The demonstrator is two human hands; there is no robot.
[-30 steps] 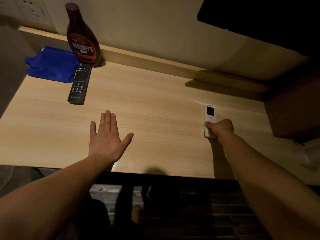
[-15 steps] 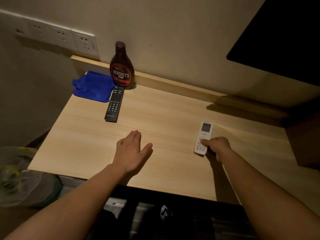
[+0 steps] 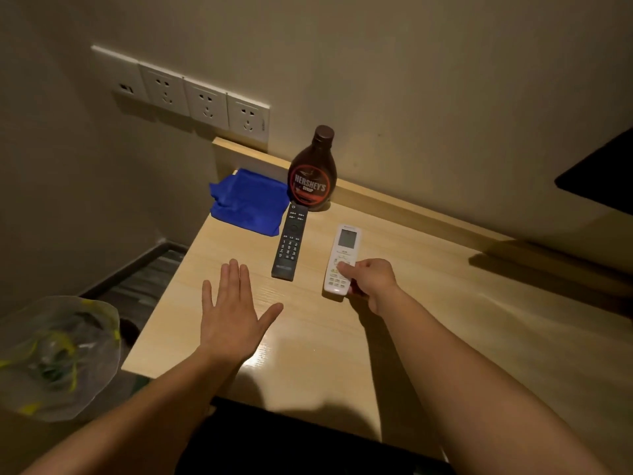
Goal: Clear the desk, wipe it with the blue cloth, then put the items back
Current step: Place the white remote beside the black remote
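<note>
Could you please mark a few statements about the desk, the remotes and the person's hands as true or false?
1. The right hand grips the white remote. True.
2. The left hand holds the blue cloth. False: it is open and flat, holding nothing.
3. The black remote lies between the cloth and the white remote. True.
4. The Hershey's syrup bottle lies on its side. False: it stands upright by the wall.
</note>
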